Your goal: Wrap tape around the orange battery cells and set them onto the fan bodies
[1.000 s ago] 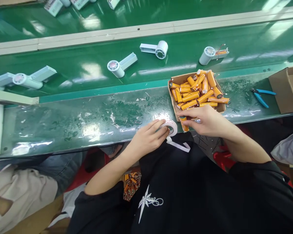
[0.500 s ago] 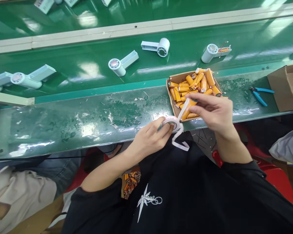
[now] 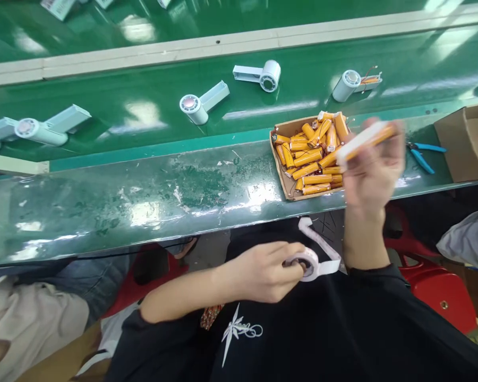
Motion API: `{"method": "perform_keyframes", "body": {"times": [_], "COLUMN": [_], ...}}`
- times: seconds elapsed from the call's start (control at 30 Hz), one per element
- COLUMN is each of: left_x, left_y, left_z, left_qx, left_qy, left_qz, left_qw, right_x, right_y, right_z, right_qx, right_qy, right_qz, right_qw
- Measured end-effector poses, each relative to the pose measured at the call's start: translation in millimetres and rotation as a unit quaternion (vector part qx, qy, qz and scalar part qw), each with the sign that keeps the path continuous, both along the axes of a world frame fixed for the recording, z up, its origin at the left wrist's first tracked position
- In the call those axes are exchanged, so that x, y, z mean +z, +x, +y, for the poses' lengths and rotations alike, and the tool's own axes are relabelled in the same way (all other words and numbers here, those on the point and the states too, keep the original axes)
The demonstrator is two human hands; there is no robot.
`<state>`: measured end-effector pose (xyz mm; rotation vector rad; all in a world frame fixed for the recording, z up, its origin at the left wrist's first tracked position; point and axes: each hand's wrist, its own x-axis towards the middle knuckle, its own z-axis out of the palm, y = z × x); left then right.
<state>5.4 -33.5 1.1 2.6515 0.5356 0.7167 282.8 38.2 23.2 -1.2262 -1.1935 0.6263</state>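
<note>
My left hand [image 3: 269, 270] is closed on a roll of white tape [image 3: 311, 265], held low in front of my shirt. A loose strip of tape [image 3: 321, 240] trails from the roll and bends back upward. My right hand [image 3: 372, 175], blurred by motion, grips an orange battery [image 3: 364, 142] with a white strip along its side. It is raised over the right edge of a cardboard tray [image 3: 289, 193] on the bench. Inside the tray lie several orange batteries [image 3: 307, 157] with thin wires.
Blue-handled cutters [image 3: 424, 159] lie right of the tray, beside a cardboard box [image 3: 454, 143]. Along the green belt sit several white fan bodies, one [image 3: 346, 86] with a wired battery in its handle. A red stool [image 3: 438, 292] stands at the right; a neighbouring person [image 3: 35, 313] sits at the left.
My hands have moved apart: the left drew down with the tape roll, the right moved up and right with the battery. The battery has turned to a flatter angle, and the tape strip now trails freely.
</note>
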Motion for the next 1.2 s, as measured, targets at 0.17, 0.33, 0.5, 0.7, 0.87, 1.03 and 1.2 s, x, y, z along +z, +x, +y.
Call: {"method": "perform_keyframes", "body": {"times": [0.17,0.33,0.5,0.7,0.87,1.03,1.2], "left_x": [-37.6,-54.1,-18.3,1.4,16.5,29.6,25.4], "left_y": [-75,-96,7,102,136,170,189], "left_z": [52,126,250,372,396,388,373], "left_qx": [0.155,0.237,0.354,0.464,0.374,0.207,0.110], "left_qy": [0.049,-0.018,-0.123,-0.183,-0.150,-0.027,0.063], "left_qz": [0.071,-0.011,0.067,0.180,0.210,0.277,0.331], "left_qw": [0.984,0.971,0.925,0.848,0.891,0.938,0.935], "right_x": [7.1,-25.9,-13.6,-8.0,-22.7,-7.8,25.3], "right_y": [74,89,80,90,132,143,121], "right_z": [10,-20,-24,-35,-51,-34,14], "right_qx": [-0.076,-0.089,-0.102,-0.126,-0.134,-0.048,0.052], "right_qy": [0.051,0.046,0.070,0.055,0.039,0.042,0.097], "right_qz": [0.039,0.084,0.132,0.138,0.123,0.056,-0.022], "right_qw": [0.995,0.991,0.983,0.981,0.982,0.996,0.994]}}
